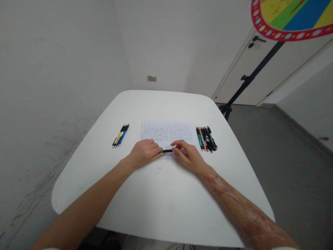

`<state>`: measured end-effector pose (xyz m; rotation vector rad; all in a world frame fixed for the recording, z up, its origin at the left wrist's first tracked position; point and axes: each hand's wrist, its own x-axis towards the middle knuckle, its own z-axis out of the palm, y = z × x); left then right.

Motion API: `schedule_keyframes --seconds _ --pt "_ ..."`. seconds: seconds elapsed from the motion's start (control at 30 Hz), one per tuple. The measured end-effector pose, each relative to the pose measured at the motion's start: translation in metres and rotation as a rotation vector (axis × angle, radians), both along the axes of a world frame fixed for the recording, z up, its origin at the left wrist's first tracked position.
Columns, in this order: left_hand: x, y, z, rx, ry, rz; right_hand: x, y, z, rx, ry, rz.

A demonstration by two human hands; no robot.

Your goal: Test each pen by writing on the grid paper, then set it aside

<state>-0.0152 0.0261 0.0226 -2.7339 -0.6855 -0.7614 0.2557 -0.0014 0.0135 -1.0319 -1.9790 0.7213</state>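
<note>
A dark pen [167, 151] with a green part lies level between my two hands, over the near edge of a written sheet of paper [168, 132]. My left hand [145, 152] is curled, its fingers pinched on the pen's left end. Fingers of my right hand [187, 154] pinch the pen's right end. Both hands rest on the white table [161, 194].
A small bunch of pens [120, 135], yellow, blue and black, lies left of the paper. Several more pens [206, 139], green, pink and black, lie right of it. A black stand [247, 80] with a coloured disc [293, 17] rises beyond the table's right side, near a door.
</note>
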Motion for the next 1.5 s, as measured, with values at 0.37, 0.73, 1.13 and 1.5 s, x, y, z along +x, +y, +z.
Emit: schedule_keyframes --seconds 0.37,0.73,1.13,1.5 --pt "0.001 0.0 -0.004 -0.015 -0.008 0.013 -0.003 -0.003 0.006 0.048 -0.119 -0.017" --pt "0.003 -0.002 -0.003 -0.027 -0.012 0.008 0.0 -0.001 0.008 0.116 -0.202 0.008" --pt "0.004 -0.003 0.002 0.011 -0.031 -0.018 -0.001 -0.001 0.012 0.077 -0.195 0.062" --pt "0.007 -0.006 0.005 0.04 -0.044 -0.032 0.0 0.0 0.01 0.011 -0.222 0.077"
